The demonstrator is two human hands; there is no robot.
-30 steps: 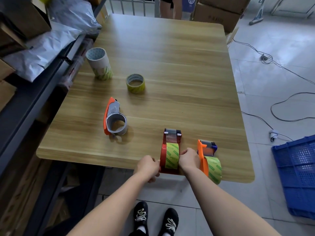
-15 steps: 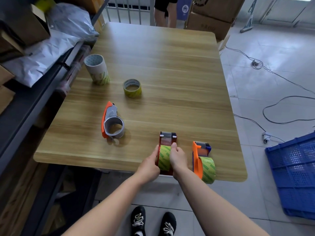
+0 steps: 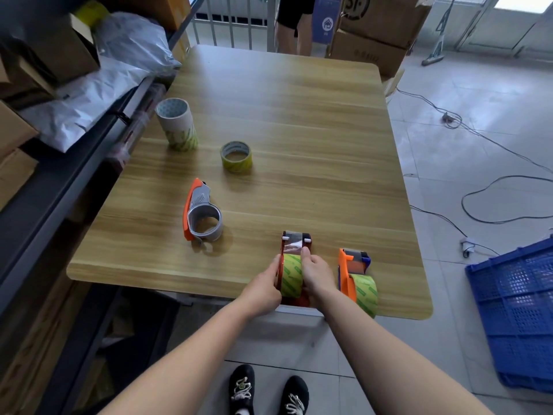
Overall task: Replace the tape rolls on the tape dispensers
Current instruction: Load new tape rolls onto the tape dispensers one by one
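Note:
A red tape dispenser stands at the table's near edge with a green-printed tape roll in it. My left hand grips its left side. My right hand holds the right side, one finger stretched forward onto the clear tape near the front roller. An orange dispenser with a green roll stands just to the right. Another orange dispenser holding only a bare grey core lies further left. A loose yellow-green roll and a stack of rolls and cores sit farther back.
The wooden table has a shelf with bags and boxes along its left side. A blue crate sits on the floor at right, with cables on the tiles. A person stands beyond the far edge.
Both hands have slid forward along the red dispenser, and my right finger now reaches the tape at its front. The camera has tilted slightly.

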